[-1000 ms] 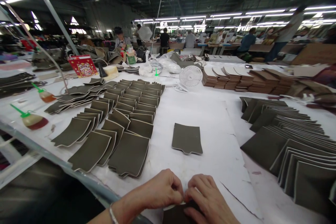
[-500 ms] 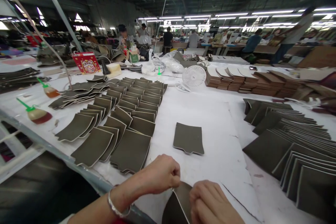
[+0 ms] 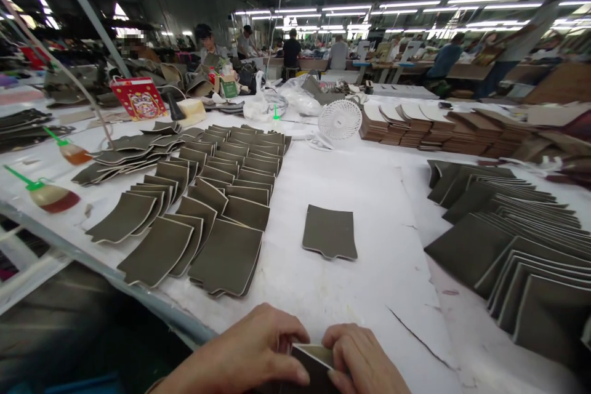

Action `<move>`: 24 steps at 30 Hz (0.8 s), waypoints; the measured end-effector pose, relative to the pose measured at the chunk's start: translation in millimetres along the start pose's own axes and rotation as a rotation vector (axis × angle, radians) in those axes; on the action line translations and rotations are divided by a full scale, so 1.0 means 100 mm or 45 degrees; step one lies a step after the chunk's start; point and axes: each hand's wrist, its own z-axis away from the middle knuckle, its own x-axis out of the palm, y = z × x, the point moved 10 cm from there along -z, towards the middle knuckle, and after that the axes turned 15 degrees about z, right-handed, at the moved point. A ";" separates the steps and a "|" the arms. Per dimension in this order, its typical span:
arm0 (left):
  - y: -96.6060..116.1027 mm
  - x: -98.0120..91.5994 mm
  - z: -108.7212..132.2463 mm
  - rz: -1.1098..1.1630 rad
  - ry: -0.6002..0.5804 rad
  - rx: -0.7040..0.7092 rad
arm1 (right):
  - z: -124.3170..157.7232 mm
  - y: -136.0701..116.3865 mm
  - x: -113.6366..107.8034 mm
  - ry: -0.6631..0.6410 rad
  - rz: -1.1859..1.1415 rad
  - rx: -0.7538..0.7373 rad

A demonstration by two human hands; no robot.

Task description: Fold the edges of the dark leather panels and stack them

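Note:
At the table's near edge, a dark olive panel with pale edges (image 3: 312, 373) is held between my two hands, its lower part cut off by the frame. My left hand (image 3: 252, 348) pinches its left side, thumb in front and fingers behind. My right hand (image 3: 362, 360) grips the right side with curled fingers. A light inner face shows along the panel's top. Just beyond my hands, a single olive panel (image 3: 329, 231) lies flat on the white table. Overlapping rows of similar panels (image 3: 226, 255) spread out to the left.
More dark panels (image 3: 549, 314) fan out on the right. Brown stacked pieces (image 3: 471, 132) and a white round fan (image 3: 340, 119) stand farther back. Two green-tipped bottles of amber liquid (image 3: 53, 197) are at the left, near a red bag (image 3: 140, 98). Several people work in the background.
My left hand has come down from its raised fist and now pinches the panel's edge. My right hand has shifted slightly, still on the panel. The camera view has tilted a little downward.

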 end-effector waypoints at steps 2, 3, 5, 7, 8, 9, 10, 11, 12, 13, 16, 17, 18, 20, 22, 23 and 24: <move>0.01 -0.03 0.03 -0.124 0.081 0.037 | -0.04 -0.02 0.00 -0.004 0.001 -0.017; 0.02 -0.03 0.04 -0.169 0.111 0.077 | -0.06 -0.03 0.01 -0.004 0.007 -0.033; -0.01 -0.02 0.03 -0.173 0.128 0.110 | -0.08 -0.04 0.04 -0.008 0.031 -0.032; -0.05 -0.01 0.01 -0.162 0.134 0.124 | -0.09 -0.02 0.09 -0.018 0.046 0.004; -0.06 0.00 0.00 -0.151 0.129 0.131 | -0.08 -0.02 0.11 -0.029 0.045 0.031; -0.07 0.01 -0.01 -0.144 0.119 0.138 | -0.07 -0.01 0.13 -0.042 0.038 0.052; -0.07 0.01 -0.01 -0.135 0.110 0.145 | -0.07 -0.02 0.14 -0.048 0.029 0.065; -0.07 0.02 -0.01 -0.131 0.099 0.148 | -0.06 -0.02 0.14 -0.048 0.022 0.078; -0.08 0.02 -0.02 -0.130 0.091 0.146 | -0.05 -0.01 0.14 -0.040 0.017 0.097; -0.08 0.02 -0.02 -0.137 0.087 0.140 | -0.05 0.00 0.15 -0.023 0.014 0.118; -0.08 0.02 -0.04 -0.203 0.110 0.131 | -0.04 0.02 0.12 0.124 0.010 0.140; -0.06 0.03 -0.05 -0.241 0.120 0.149 | -0.03 0.03 0.12 0.181 0.009 0.130; -0.03 0.05 -0.07 -0.283 0.121 0.178 | -0.02 0.03 0.12 0.229 0.005 0.117; 0.02 0.11 -0.09 -0.358 0.113 0.231 | 0.01 0.03 0.13 0.290 -0.021 0.091; 0.03 0.16 -0.12 -0.388 0.107 0.241 | 0.03 0.08 0.13 0.279 -0.081 0.117; 0.02 0.18 -0.13 -0.393 0.111 0.238 | 0.04 0.12 0.12 0.248 -0.122 0.152; 0.02 0.19 -0.13 -0.398 0.120 0.241 | 0.05 0.16 0.12 0.199 -0.165 0.195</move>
